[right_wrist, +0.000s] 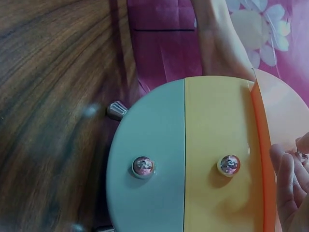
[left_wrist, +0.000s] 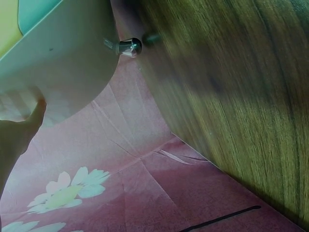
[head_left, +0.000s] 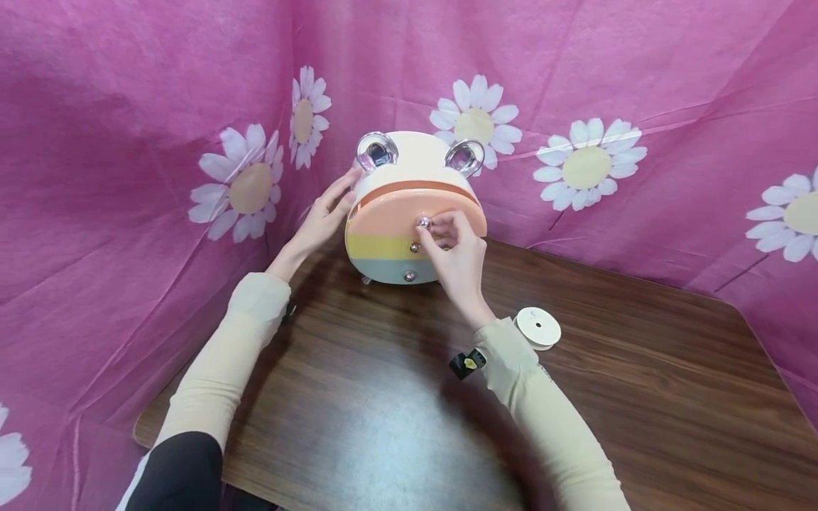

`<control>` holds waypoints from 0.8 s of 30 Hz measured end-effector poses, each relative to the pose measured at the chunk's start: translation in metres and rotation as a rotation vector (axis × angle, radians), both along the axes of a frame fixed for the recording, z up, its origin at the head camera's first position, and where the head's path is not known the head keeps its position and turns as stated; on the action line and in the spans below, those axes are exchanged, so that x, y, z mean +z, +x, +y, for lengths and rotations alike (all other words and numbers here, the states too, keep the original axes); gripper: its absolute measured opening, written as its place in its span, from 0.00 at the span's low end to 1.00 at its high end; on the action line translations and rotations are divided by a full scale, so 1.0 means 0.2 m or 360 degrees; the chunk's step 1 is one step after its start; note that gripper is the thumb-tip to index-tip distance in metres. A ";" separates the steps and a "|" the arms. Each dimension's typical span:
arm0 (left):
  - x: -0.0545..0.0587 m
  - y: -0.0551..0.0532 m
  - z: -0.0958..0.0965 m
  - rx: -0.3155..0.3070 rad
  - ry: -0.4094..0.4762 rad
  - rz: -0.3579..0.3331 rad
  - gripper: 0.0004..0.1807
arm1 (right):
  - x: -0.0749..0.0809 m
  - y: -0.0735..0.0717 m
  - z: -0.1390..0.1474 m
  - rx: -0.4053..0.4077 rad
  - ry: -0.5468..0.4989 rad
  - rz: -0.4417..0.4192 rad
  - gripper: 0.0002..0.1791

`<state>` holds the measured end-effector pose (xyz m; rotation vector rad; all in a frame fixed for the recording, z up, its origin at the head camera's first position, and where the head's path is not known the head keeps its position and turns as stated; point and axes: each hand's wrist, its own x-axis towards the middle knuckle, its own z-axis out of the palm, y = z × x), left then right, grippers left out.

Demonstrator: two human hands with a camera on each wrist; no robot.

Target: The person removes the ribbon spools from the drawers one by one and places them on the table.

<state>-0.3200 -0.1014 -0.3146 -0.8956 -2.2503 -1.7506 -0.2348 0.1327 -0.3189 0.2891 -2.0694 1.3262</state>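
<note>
A rounded small drawer cabinet (head_left: 409, 152) with two chrome ring ears stands at the back of the table. Its front has an orange drawer (head_left: 386, 213), a yellow drawer (right_wrist: 207, 130) and a grey-green drawer (right_wrist: 149, 121), each with a chrome ball knob. The orange drawer is pulled partly out, with a gap above its front. My right hand (head_left: 463, 259) pinches the orange drawer's knob (head_left: 424, 222) between thumb and fingers. My left hand (head_left: 326, 213) rests against the cabinet's left side with its fingers extended; the left wrist view shows only part of it.
On the wooden table (head_left: 319, 397), a white spool (head_left: 539, 328) lies beside my right forearm. Pink cloth (head_left: 396, 64) printed with daisies hangs behind and to the left. Short chrome feet (left_wrist: 129, 47) hold up the cabinet.
</note>
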 end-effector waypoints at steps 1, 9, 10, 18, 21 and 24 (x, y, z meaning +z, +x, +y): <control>0.00 0.00 0.00 -0.0001 -0.0003 0.0002 0.26 | 0.00 -0.01 0.00 -0.0009 0.0005 0.0001 0.13; 0.01 0.01 0.00 0.0009 -0.0022 0.0007 0.26 | 0.00 -0.05 0.00 -0.0010 0.0020 -0.0022 0.12; 0.00 0.00 0.00 0.0007 -0.0021 0.0009 0.26 | 0.00 -0.06 0.00 -0.0004 0.0018 -0.0027 0.12; 0.00 -0.01 0.00 -0.0017 -0.0019 0.0013 0.26 | 0.02 -0.07 -0.01 0.0032 -0.0033 -0.0050 0.12; 0.00 -0.01 0.00 -0.0031 -0.0029 0.0009 0.27 | 0.00 -0.10 0.00 0.0030 -0.0038 -0.0043 0.13; 0.00 0.00 0.00 -0.0029 -0.0047 0.0001 0.27 | 0.00 -0.11 0.00 0.0039 -0.0052 -0.0041 0.13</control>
